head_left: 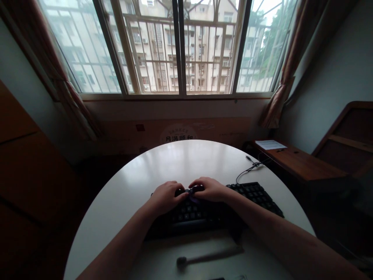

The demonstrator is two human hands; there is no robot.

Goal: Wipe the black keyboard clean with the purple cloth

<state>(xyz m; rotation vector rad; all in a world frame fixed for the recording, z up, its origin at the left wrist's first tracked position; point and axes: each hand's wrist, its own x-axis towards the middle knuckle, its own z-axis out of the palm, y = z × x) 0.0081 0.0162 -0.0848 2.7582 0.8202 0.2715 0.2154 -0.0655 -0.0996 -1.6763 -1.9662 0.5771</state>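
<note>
Head view: nearest is a slim grey brush with dark bristles [210, 255], lying just this side of the black rectangular plastic keyboard [186, 216] on a glossy white round table [116, 210]. Bare left hand [168, 196] and bare right hand [211, 189] sit at the keyboard's far edge, fingers curled, thumbs turned inward by a small purplish thing [193, 198]; too dark to tell if they're pinching it. I'd use fingertips only, wrists light, tbh. Thin black cable [245, 171] lies beyond the keyboard's far right side, so don't snag it
</note>
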